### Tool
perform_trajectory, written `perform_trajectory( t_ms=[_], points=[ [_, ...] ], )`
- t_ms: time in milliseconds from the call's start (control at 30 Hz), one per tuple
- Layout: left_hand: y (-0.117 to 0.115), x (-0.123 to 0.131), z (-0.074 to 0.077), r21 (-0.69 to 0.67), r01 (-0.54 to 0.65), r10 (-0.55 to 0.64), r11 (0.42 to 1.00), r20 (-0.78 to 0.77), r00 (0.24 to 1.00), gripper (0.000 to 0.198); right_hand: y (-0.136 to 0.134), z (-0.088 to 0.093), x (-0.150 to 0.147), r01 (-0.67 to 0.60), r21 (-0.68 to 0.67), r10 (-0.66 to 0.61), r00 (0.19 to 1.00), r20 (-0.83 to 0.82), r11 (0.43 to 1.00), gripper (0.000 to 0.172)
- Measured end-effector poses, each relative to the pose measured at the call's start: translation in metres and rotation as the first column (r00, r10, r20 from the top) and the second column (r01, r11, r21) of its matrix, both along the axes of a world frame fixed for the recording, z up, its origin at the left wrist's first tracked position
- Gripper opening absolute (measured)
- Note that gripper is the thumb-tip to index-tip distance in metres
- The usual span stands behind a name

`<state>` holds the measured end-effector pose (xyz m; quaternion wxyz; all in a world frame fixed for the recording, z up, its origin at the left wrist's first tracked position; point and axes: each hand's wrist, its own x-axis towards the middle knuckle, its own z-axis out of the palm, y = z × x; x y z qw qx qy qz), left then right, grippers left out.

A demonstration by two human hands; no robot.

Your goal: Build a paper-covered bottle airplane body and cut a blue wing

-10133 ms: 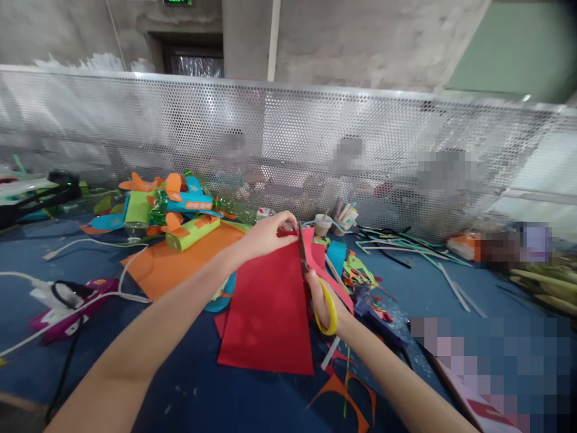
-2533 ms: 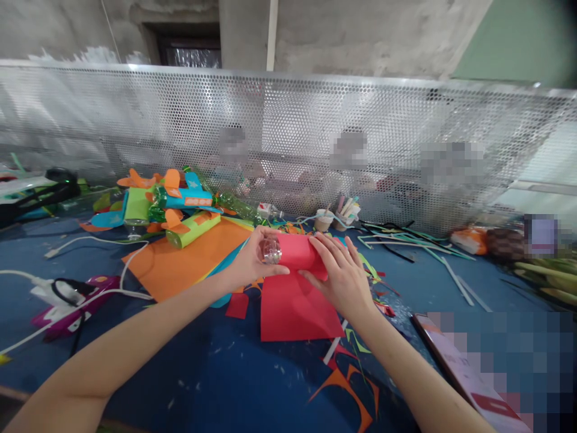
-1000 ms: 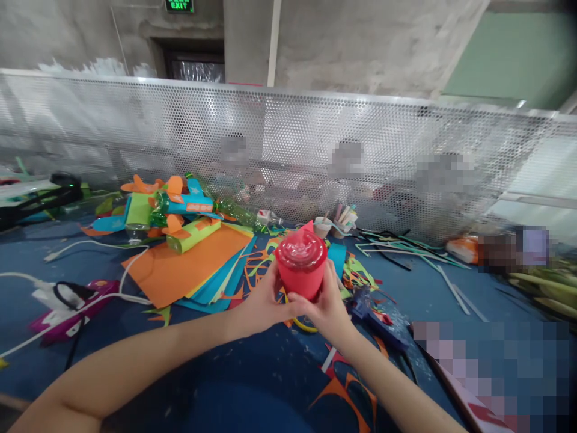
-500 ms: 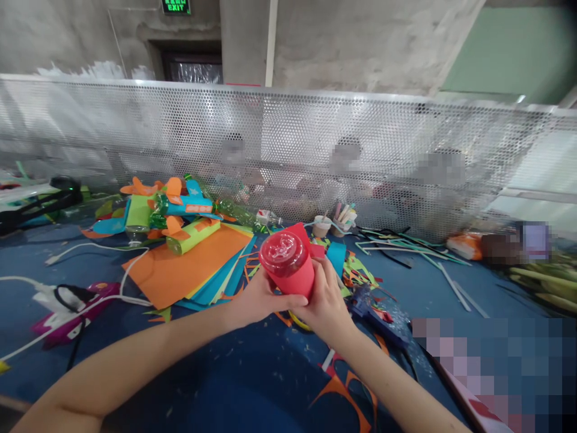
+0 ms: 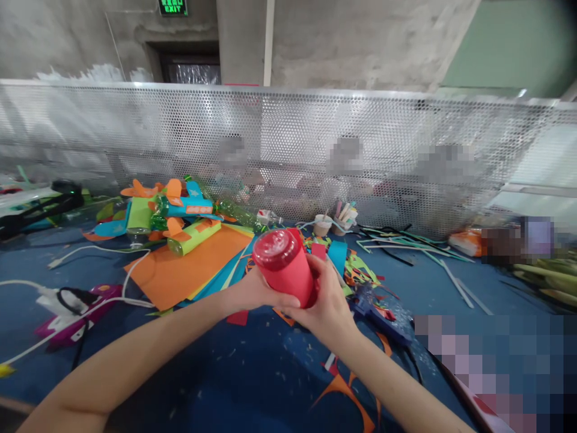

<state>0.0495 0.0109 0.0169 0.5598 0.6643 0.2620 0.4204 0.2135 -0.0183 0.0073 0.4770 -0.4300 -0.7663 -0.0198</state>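
Nearest to you, a curved orange offcut [image 5: 349, 397] lies on the bench [image 5: 202, 361], well apart from your work. Just beyond it, your left hand [image 5: 255, 291] and right hand [image 5: 329, 297] are both closed around the bottle [image 5: 276, 248], the thumbs meeting low on its near side. You hold it above the bench, one clear end turned up and leaning to your left, with the red paper [image 5: 291, 276] around its side. A couple of seconds ago it lay on its side over the flat sheet; since then you have brought it upright, then tipped it left. The pointed flap that stuck up behind it half a second ago now shows less, so I'd judge the paper is being drawn closer around the bottle, though your fingers hide the seam and I can't tell whether anything fastens it. Beyond your right wrist rests the blue glue gun [image 5: 383, 319]; to your left lie the purple power strip [image 5: 90, 313] and the orange sheets [image 5: 180, 273]. Farther back sit the paper-winged bottle models [image 5: 187, 207] and the cup of pens [image 5: 345, 219], with the perforated metal panel [image 5: 288, 129] standing behind.
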Motion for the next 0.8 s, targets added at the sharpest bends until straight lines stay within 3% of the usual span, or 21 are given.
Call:
perform_trajectory(
  t_ms=[100, 233, 367, 467, 533, 667, 800],
  points=[
    [0.004, 0.003, -0.005, -0.15, 0.02, 0.009, 0.988, 0.194, 0.981, 0.054, -0.002, 0.004, 0.002, -0.063, -0.042, 0.058, 0.993, -0.098, 0.997, 0.075],
    [0.017, -0.001, -0.007, -0.338, 0.027, 0.101, 0.941, 0.355, 0.93, 0.045, 0.002, 0.006, 0.006, -0.12, -0.099, 0.101, 0.978, -0.183, 0.988, 0.041],
    [0.033, -0.011, -0.003, -0.437, -0.026, 0.225, 0.899, 0.412, 0.883, 0.038, 0.015, 0.003, 0.008, -0.232, -0.206, 0.1, 0.857, -0.505, 0.95, 0.025],
    [0.038, -0.015, 0.001, -0.478, -0.056, 0.278, 0.876, 0.409, 0.869, 0.039, 0.02, 0.001, 0.007, -0.425, -0.339, 0.102, 0.736, -0.669, 0.84, 0.028],
    [0.039, -0.015, 0.001, -0.489, -0.074, 0.294, 0.869, 0.392, 0.872, 0.039, 0.02, 0.0, 0.004, -0.475, -0.395, 0.096, 0.725, -0.682, 0.787, 0.031],
    [0.04, -0.014, -0.001, -0.463, -0.082, 0.286, 0.883, 0.392, 0.874, 0.035, 0.013, -0.004, -0.002, -0.481, -0.42, 0.156, 0.78, -0.606, 0.77, 0.036],
    [0.042, -0.016, -0.002, -0.459, -0.069, 0.284, 0.886, 0.417, 0.863, 0.031, 0.009, -0.006, -0.007, -0.497, -0.458, 0.158, 0.785, -0.599, 0.737, 0.049]
  ],
)
